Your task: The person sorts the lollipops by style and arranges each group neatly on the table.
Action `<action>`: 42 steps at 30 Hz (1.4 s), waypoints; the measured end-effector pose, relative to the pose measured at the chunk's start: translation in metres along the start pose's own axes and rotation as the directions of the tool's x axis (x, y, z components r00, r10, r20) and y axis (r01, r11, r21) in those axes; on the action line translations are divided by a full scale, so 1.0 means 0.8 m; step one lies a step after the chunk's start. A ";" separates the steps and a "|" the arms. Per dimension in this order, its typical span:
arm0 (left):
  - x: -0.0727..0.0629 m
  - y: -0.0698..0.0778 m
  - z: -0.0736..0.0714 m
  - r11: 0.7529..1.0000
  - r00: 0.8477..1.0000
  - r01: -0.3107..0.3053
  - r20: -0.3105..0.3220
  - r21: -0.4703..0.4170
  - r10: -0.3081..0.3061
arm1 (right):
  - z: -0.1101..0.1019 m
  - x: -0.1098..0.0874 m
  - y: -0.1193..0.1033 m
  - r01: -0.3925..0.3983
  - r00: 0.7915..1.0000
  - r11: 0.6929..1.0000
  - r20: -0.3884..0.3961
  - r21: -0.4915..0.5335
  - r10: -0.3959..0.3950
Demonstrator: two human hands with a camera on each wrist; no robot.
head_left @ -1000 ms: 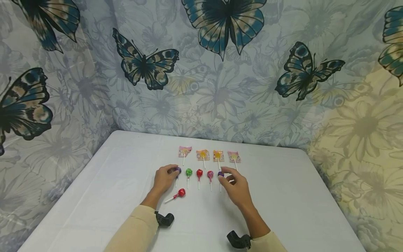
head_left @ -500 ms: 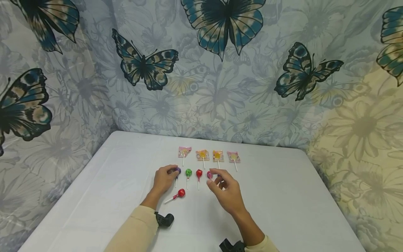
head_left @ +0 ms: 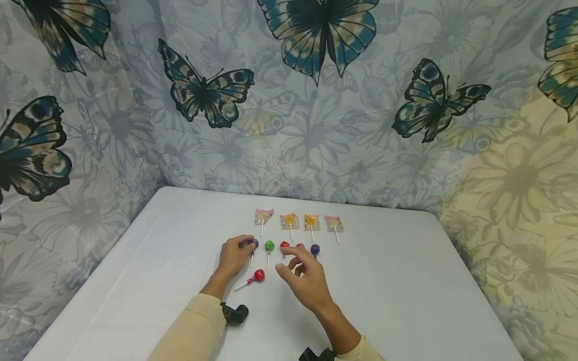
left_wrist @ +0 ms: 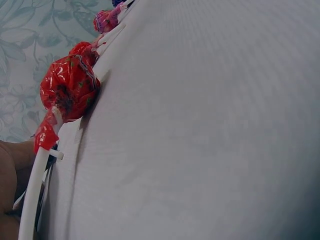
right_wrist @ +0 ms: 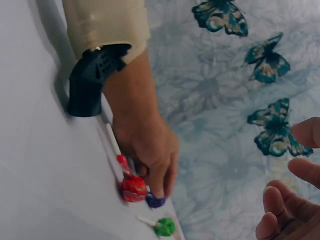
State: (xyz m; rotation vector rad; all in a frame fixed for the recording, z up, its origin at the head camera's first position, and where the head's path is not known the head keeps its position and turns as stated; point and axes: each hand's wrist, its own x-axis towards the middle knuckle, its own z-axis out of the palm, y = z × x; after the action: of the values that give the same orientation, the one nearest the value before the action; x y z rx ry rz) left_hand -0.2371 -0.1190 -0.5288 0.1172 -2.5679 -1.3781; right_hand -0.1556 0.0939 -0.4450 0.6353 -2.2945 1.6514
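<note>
My left hand (head_left: 234, 256) pinches the head of a purple-wrapped lollipop (head_left: 255, 243) at the left end of a row on the table. In the right wrist view, its fingertips meet that purple lollipop (right_wrist: 156, 201). The row continues with a green lollipop (head_left: 269, 245), a red one, a pink one and a second purple lollipop (head_left: 315, 249). Over the red and pink ones hovers my right hand (head_left: 309, 281), fingers loosely bent and holding nothing; it partly hides them. Nearer me, a loose red lollipop (head_left: 259, 275) lies slanted, large in the left wrist view.
Behind the row lie several flat lollipops in clear wrappers, among them a pink one (head_left: 264, 216) and an orange one (head_left: 289, 221). They rest on a white-covered table (head_left: 397, 281). A butterfly-patterned cloth (head_left: 316, 150) hangs behind the table and at its sides.
My right hand has left the purple lollipop at the right end and moved left along the row, past the pink one to the red one. The left hand has stayed put.
</note>
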 end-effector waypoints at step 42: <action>0.003 -0.001 -0.002 1.000 1.000 -0.009 0.008 0.023 0.009 | 0.083 -0.006 0.069 -0.143 0.982 0.969 0.096 -0.203 0.165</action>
State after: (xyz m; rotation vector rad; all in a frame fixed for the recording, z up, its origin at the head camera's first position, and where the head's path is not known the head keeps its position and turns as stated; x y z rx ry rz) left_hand -0.2388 -0.1211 -0.5284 0.1043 -2.5876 -1.3493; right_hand -0.1745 0.0470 -0.5154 0.5294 -2.6057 1.4602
